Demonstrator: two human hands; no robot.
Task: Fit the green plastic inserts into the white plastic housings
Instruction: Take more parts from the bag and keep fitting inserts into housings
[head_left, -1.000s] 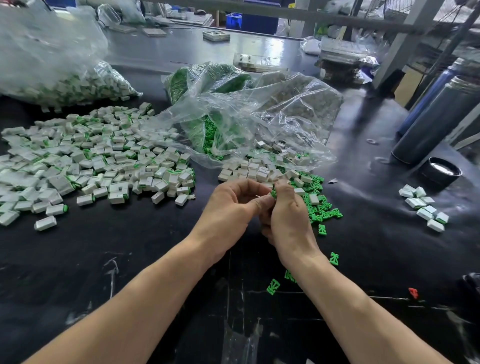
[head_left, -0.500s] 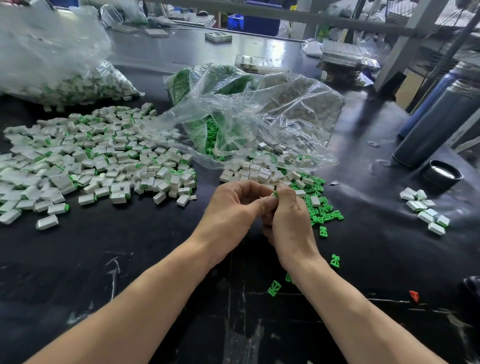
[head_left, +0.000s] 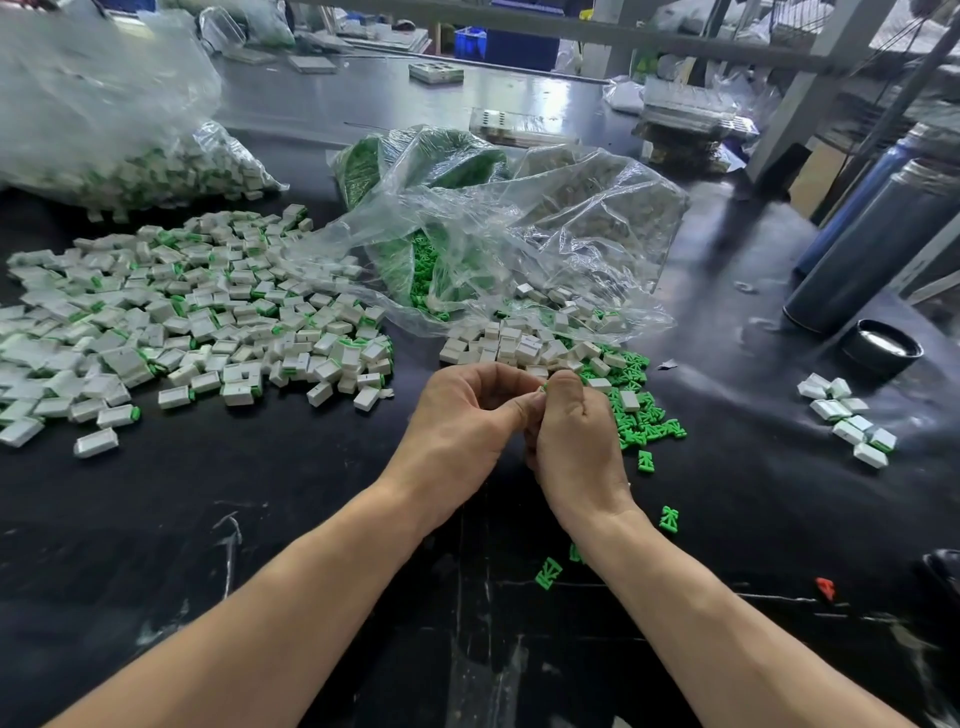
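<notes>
Both hands are working close together just above the black, scuffed tabletop (head_left: 260, 519), the left hand (head_left: 462, 415) curling its fingers inward and the right hand (head_left: 576, 436) meeting it fingertip to fingertip. Only a sliver of green is peeking out between them, so they are evidently pinching a piece, though I cannot tell whether a housing is in there too. Just beyond the knuckles, loose green plastic inserts (head_left: 644, 415) are lying mixed with small white plastic block housings (head_left: 519, 343) spilling from a crumpled clear plastic bag (head_left: 519, 244). A wide heap of finished white-and-green pieces (head_left: 182, 322) is spreading out to the left. My worry is that the insert is going in skewed and jamming, or that a push slips and the tiny part is flying off among the strays already scattered near the wrists. A tall dark metal flask (head_left: 872, 244) is standing at the right, with shelving and clutter crowding the room behind.
</notes>
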